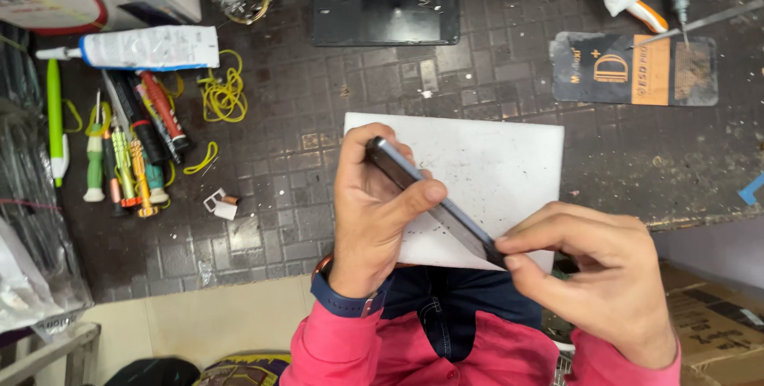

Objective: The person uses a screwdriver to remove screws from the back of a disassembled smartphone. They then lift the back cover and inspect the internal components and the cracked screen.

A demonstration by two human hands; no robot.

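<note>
Head view: left hand (370,211) grips a dark smartphone (434,199) edge-on, held above a white sheet (493,163) on the grid-patterned workbench (318,115). Right hand (593,270) pinches the phone's lower end. Screwdrivers (131,159) lie well left.

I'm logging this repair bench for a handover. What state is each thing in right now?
phone: held on edge above the white sheet, tilted.
left hand: gripping the phone's upper end.
right hand: pinching its lower end.
black panel: lying flat, untouched.
glue tube: lying on its side, capped.
screwdrivers: lying bunched together.
yellow rubber bands: loose heap.
</note>
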